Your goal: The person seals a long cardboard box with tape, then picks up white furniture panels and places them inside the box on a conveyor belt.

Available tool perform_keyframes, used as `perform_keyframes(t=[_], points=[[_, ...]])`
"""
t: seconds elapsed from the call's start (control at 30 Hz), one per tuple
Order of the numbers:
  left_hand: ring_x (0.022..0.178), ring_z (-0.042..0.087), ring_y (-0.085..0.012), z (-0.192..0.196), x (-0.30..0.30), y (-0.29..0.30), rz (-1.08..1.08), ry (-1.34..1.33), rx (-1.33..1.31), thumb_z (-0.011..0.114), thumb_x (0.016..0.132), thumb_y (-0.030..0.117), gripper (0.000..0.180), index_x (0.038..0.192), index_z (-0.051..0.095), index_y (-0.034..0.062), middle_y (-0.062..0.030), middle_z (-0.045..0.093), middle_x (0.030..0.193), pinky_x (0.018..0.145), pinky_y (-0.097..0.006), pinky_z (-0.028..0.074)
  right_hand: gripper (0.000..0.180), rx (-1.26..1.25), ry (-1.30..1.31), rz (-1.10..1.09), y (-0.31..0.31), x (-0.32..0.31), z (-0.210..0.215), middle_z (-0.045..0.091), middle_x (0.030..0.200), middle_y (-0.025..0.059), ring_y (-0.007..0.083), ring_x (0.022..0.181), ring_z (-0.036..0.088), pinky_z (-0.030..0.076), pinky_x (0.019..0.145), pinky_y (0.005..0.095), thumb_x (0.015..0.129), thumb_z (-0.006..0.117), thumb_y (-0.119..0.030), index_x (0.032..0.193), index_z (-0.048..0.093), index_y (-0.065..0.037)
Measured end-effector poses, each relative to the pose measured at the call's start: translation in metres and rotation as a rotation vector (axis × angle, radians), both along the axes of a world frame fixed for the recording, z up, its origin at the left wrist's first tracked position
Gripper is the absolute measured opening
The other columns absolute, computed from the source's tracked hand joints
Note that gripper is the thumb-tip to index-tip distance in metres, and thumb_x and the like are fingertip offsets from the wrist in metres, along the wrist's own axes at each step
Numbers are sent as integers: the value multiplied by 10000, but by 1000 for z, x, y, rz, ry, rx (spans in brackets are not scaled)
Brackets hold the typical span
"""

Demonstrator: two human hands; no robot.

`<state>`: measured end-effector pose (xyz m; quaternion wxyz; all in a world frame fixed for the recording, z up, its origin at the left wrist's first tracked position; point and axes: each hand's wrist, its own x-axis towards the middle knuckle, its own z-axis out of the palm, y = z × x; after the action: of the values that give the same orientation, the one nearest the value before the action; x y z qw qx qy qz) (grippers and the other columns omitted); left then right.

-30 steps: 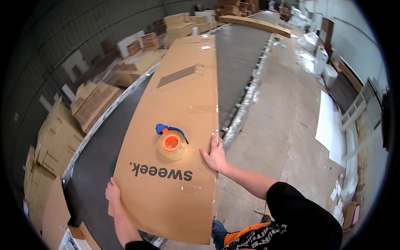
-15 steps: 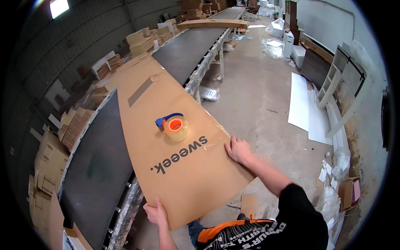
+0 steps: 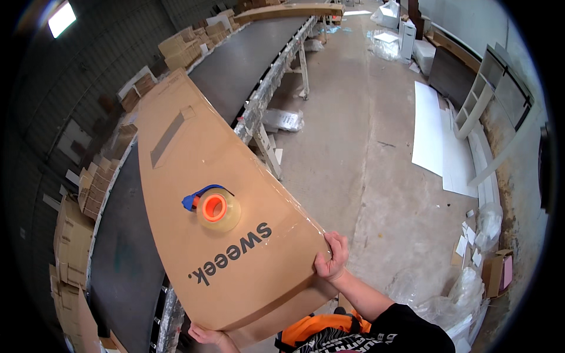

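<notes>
Left hand [image 3: 205,335]: fingers curled at the near left corner of the carton [image 3: 254,206]; underside hidden.
Right hand [image 3: 332,256]: partly closed round its near right corner, farther forward than the left.
Carton: between both hands, long axis running forward and leftward from them.
Tape roll [image 3: 231,219]: on the carton, ahead of both hands.
Conveyor belt [image 3: 123,265]: beneath the carton, ahead-left of the left hand.

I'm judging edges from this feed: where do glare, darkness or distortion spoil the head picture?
In the head view, the window is blown out at upper left; the wall around it is dim; the long left edge of the carton bows, likely fisheye; the corners are black; the tape roll looks sharp.
</notes>
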<state>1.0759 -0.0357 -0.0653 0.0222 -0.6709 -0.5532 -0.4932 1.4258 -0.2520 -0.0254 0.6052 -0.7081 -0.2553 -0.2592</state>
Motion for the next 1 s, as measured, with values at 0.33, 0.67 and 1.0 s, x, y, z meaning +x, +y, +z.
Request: perform_keyframes(t=[0.33, 0.67, 1.0], points=[[817, 476, -172, 57, 178, -72, -22, -800, -381, 573, 905, 200, 237, 949, 476, -12, -98, 493, 918, 702, -324, 424, 388, -113, -25, 103, 15, 187, 0, 586, 882, 219, 333, 780, 537, 474, 707, 394, 675, 522, -140, 990, 613, 67], [997, 522, -247, 44, 410, -127, -267, -853, -308, 627, 874, 157, 453, 1190, 347, -7, -184, 451, 1156, 827, -371, 485, 462, -921, -334, 151, 53, 411, 59, 488, 1302, 215, 369, 1240, 444, 371, 1033, 459, 844, 552, -323, 1238, 556, -81], [1089, 478, -255, 61, 443, -139, -263, -862, -445, 634, 874, 154, 521, 1248, 309, -4, -186, 405, 1230, 895, -402, 463, 705, -927, -866, 629, 54, 482, 47, 434, 1386, 161, 358, 1269, 430, 364, 1061, 487, 624, 753, -248, 1277, 497, -172]])
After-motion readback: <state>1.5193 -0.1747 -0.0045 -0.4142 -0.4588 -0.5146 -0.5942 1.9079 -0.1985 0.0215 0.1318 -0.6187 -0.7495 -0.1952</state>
